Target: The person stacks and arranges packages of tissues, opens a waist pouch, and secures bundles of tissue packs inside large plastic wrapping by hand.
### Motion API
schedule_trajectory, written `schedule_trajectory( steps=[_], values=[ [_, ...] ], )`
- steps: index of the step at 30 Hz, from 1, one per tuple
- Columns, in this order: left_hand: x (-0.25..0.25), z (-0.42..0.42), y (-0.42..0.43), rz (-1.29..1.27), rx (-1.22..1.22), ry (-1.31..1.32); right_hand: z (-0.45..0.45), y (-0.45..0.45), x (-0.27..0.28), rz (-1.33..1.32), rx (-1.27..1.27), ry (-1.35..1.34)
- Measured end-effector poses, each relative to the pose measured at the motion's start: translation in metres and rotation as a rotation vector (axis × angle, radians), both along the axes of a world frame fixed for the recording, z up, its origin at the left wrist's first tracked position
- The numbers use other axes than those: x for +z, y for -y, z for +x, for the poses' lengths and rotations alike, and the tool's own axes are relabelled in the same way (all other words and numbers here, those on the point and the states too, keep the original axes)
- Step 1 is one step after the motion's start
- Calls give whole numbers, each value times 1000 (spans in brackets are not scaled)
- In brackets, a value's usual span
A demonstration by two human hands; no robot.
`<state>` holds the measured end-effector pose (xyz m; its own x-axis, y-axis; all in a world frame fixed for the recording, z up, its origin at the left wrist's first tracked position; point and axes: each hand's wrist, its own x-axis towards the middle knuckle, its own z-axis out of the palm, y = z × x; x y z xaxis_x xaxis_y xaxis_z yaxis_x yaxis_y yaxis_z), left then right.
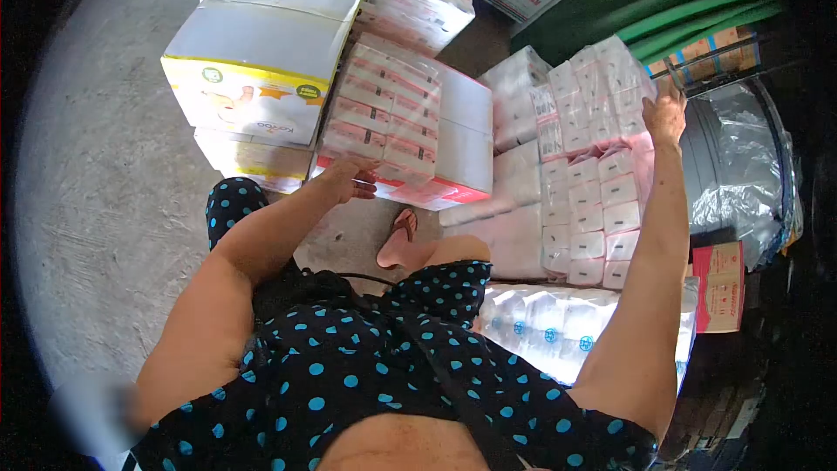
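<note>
My left hand (347, 181) is at the near-left corner of a clear-wrapped bundle of pink-and-white tissue packs (388, 113). Its fingers are apart, and the thumb side is at the bundle's edge. That bundle lies on a white carton with a red side (465, 131). Out to the right, my right hand (667, 113) grips the right edge of another plastic-wrapped bundle of tissue packs (602, 92), on top of a stack. Some of its fingertips are hard to make out. Below that bundle, more tissue packs (602, 209) stand in rows.
Large white-and-yellow cartons (248, 96) are stacked at the left. Wrapped white rolls (549, 331) lie near my right thigh. A red box (719, 288) and a plastic-covered grey object (741, 174) stand at right. My sandalled foot (403, 231) is on the concrete floor (113, 192).
</note>
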<state>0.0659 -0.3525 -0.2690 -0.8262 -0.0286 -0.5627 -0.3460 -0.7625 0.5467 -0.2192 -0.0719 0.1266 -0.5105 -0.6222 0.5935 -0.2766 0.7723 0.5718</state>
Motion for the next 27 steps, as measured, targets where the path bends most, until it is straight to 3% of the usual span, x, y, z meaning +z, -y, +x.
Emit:
schedule_trajectory(
  steps=[1,3,11,14,17,19,20,22,27],
  values=[
    [1,1,0,0,18,-9,5,3,2,-16,-44,-114],
    [2,2,3,7,60,-31,-1,-9,2,-56,-364,178],
    [-11,-3,6,-13,24,-3,-31,-33,-7,-6,-237,116],
    [10,1,2,72,-199,-187,-23,-25,-3,50,-189,77],
    [30,3,-3,70,-162,-322,-11,-2,3,132,-32,-60],
    [41,3,-7,72,-146,-384,22,25,6,233,312,-123],
    [46,2,-6,101,-116,-409,38,36,3,232,309,-116],
    [54,-1,-7,160,-47,-462,71,62,-6,200,613,-86],
    [77,-7,-10,207,-22,-488,177,110,-55,218,812,98]
  ],
)
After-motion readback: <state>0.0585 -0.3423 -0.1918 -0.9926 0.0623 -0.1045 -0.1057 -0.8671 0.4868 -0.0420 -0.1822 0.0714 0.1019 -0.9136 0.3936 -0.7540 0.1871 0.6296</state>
